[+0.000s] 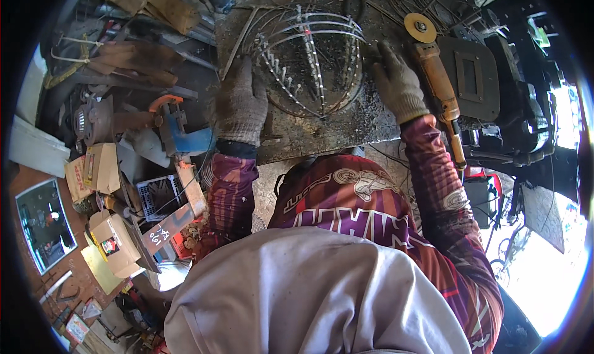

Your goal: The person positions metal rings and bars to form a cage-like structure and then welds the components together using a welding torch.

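Observation:
A cage-like frame of bent metal rods (314,64), with curved ribs meeting at the near end and crosswise hoops at the far end, lies on the dark, worn worktable (297,134). Beside its left edge is my left hand (242,103) in a grey knit glove, fingers stretched forward and nothing visible in them. My right hand (401,85), gloved alike, lies at the frame's right with fingers extended and apart from the thumb. Whether either hand touches the rods is hard to see. Just right of that hand rests an orange angle grinder (438,76) with a tan disc (420,28).
A dark welding mask (481,97) with a rectangular window lies right of the grinder. Loose bent rods (411,4) crowd the table's far side. To my left are a blue metal tool (185,137), cardboard boxes (116,246) and a plastic crate (158,196).

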The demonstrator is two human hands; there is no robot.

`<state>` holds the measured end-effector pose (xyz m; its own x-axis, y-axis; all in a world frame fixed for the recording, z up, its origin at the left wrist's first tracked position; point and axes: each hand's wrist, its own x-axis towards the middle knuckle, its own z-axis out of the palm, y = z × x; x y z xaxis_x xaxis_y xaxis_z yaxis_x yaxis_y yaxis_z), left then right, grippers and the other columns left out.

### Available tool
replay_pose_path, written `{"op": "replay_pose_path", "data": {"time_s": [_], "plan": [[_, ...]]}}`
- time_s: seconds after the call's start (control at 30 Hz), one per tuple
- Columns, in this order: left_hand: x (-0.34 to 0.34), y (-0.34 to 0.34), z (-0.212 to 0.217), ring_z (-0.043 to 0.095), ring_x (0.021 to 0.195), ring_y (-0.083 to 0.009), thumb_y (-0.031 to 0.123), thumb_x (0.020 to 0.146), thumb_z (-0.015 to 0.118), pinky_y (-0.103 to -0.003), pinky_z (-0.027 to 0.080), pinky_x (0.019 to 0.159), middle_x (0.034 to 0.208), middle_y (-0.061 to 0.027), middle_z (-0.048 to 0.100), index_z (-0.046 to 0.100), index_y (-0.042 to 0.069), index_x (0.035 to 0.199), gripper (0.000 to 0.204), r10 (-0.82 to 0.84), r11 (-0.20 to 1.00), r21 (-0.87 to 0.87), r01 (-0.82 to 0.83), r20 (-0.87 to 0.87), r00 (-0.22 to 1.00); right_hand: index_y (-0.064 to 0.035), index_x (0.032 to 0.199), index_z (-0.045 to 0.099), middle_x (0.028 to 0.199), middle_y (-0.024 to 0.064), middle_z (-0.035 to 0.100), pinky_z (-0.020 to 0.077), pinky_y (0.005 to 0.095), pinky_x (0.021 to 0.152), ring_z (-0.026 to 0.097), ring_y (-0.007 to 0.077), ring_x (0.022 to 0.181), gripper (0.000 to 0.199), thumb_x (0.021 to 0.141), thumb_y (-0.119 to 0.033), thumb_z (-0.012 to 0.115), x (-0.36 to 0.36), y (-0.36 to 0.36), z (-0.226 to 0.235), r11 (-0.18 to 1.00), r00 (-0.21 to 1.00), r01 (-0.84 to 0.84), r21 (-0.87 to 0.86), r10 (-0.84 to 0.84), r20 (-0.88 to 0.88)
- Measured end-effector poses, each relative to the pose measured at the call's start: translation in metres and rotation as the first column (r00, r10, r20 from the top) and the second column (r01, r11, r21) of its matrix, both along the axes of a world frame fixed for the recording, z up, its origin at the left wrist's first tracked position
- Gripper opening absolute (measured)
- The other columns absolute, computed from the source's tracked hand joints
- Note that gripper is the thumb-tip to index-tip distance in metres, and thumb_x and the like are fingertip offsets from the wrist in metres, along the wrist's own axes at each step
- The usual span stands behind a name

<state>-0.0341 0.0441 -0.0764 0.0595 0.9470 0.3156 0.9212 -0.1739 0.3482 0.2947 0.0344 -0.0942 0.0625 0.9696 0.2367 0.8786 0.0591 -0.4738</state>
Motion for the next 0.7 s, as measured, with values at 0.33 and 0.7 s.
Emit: {"op": "replay_pose_path", "data": {"time_s": [0.33, 0.7], "plan": [[-0.004, 0.002, -0.018, 0.066, 0.11, -0.0441, 0.019, 0.093, 0.066, -0.048, 0.055, 0.092, 0.124, -0.0262, 0.066, 0.058, 0.012, 0.142, 0.051, -0.036, 0.997, 0.069, 0.032, 0.049, 0.998, -0.0175, 0.148, 0.053, 0.134, 0.0205, 0.064, 0.0482, 0.0475, 0.104, 0.06, 0.0395, 0.125, 0.053, 0.099, -0.037, 0.052, -0.02, 0.018, 0.009, 0.981, 1.0, -0.003, -0.194, 0.006, 0.015], [-0.016, 0.003, -0.001, 0.068, 0.108, -0.0404, 0.019, 0.094, 0.065, -0.045, 0.054, 0.094, 0.116, -0.0241, 0.07, 0.059, 0.009, 0.14, 0.048, -0.069, 0.998, 0.007, 0.069, 0.073, 0.995, -0.0109, 0.149, 0.051, 0.136, 0.022, 0.063, 0.0474, 0.0466, 0.105, 0.057, 0.0414, 0.129, 0.056, 0.098, -0.033, 0.056, -0.015, 0.008, 0.008, 0.997, 1.0, -0.024, -0.074, 0.024, -0.007]]}}
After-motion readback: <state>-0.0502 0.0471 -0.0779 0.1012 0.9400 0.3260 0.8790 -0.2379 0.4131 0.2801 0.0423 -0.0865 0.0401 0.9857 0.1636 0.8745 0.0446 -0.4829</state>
